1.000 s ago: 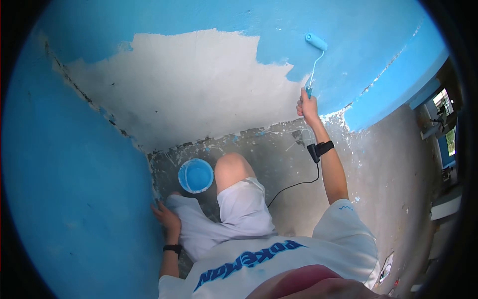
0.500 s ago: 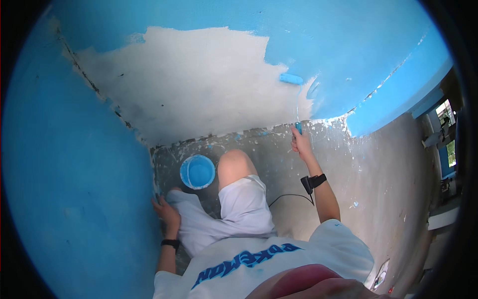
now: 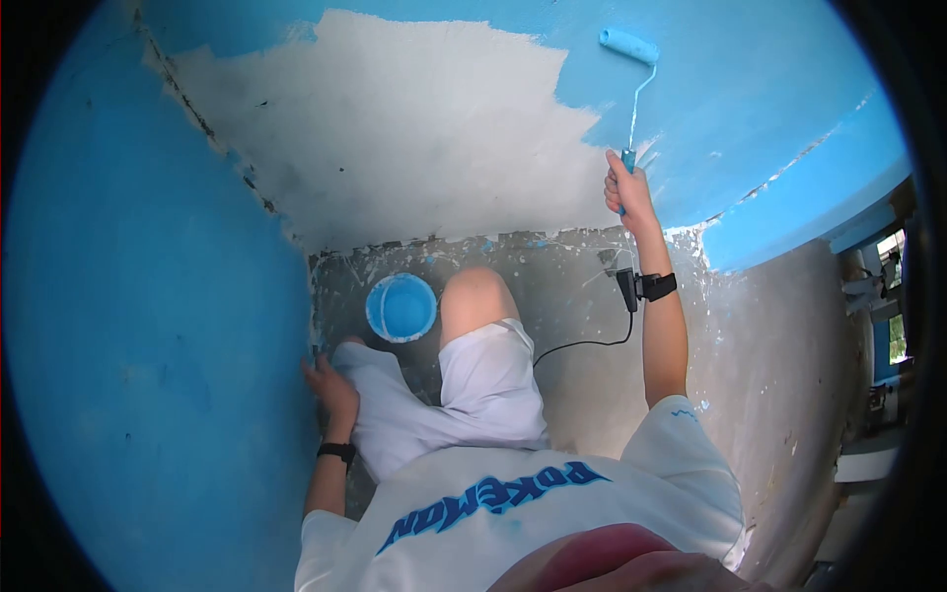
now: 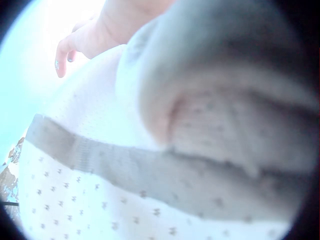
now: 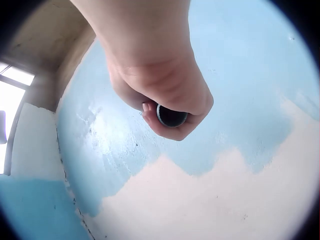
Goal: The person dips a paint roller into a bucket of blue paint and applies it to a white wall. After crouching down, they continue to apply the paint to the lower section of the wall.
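Note:
My right hand (image 3: 629, 192) grips the handle of a paint roller (image 3: 629, 46), its blue sleeve up against the painted part of the front wall. In the right wrist view, the fingers of this hand (image 5: 165, 95) wrap round the handle, whose dark round end (image 5: 171, 116) shows. My left hand (image 3: 335, 393) is low beside the bent leg in white shorts (image 3: 395, 419), close to the blue left wall (image 3: 187, 375). Its fingers (image 4: 61, 60) hang loosely bent in the left wrist view, with nothing in them. Bare pale wall (image 3: 424, 118) lies left of the roller.
A blue bucket (image 3: 401, 308) with paint inside stands on the paint-spattered grey floor (image 3: 582, 365), near the wall corner and my knee (image 3: 477, 296). A black cable (image 3: 587, 343) runs from the right wrist camera (image 3: 627, 289). Windows (image 3: 893, 296) are at the far right.
The roller first came down the wall onto the edge of the pale patch, then went back up over the blue area with my right hand. The left hand stayed beside the leg.

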A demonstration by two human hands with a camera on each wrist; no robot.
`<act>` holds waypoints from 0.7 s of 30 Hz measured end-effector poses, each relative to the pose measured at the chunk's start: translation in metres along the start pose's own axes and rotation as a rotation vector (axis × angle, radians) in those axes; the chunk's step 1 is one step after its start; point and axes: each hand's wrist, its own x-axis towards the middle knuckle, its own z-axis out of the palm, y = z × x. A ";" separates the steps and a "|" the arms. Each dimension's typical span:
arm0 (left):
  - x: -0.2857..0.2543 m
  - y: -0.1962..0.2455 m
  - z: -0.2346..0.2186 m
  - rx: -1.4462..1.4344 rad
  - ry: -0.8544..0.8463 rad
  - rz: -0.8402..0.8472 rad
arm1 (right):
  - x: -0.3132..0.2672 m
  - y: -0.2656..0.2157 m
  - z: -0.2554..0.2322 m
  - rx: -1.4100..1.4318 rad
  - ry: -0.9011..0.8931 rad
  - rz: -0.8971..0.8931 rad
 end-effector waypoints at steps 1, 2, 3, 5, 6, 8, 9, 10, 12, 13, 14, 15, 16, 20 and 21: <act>0.000 -0.001 0.002 0.014 0.027 0.028 | 0.003 0.023 0.004 -0.017 0.036 0.015; -0.001 -0.002 0.003 0.028 0.056 0.056 | 0.003 0.047 0.006 -0.034 0.071 0.027; -0.001 0.000 0.002 0.027 0.058 0.051 | 0.004 0.070 0.004 -0.047 0.075 0.059; -0.002 0.004 -0.005 -0.022 0.025 0.021 | 0.001 0.110 0.001 -0.057 0.078 0.090; -0.003 0.006 -0.009 -0.019 0.027 0.023 | -0.002 0.126 0.001 -0.092 0.090 0.131; -0.004 0.011 -0.015 0.017 0.011 0.045 | -0.010 0.150 -0.001 -0.118 0.106 0.170; -0.004 0.013 -0.016 0.021 0.016 0.051 | -0.014 0.160 -0.002 -0.101 0.079 0.211; -0.004 0.013 -0.016 0.021 -0.011 0.030 | -0.019 0.164 -0.003 -0.084 0.051 0.252; -0.002 0.006 -0.012 0.021 -0.024 0.014 | -0.025 0.170 -0.006 -0.100 0.062 0.265; -0.003 0.004 -0.010 0.029 0.004 0.043 | -0.028 0.167 -0.004 -0.126 0.073 0.284; -0.004 0.001 -0.008 0.036 0.030 0.070 | -0.031 0.163 -0.003 -0.121 0.072 0.277; -0.004 -0.002 -0.006 0.036 0.037 0.073 | -0.035 0.159 -0.003 -0.109 0.115 0.258; -0.006 0.002 -0.009 0.014 0.010 0.040 | -0.041 0.148 -0.001 -0.098 0.155 0.237; -0.005 -0.001 -0.006 -0.003 0.027 0.035 | -0.062 0.080 0.015 -0.153 0.125 0.053; -0.005 0.000 -0.007 -0.002 0.031 0.035 | -0.063 0.054 0.023 -0.140 0.095 -0.040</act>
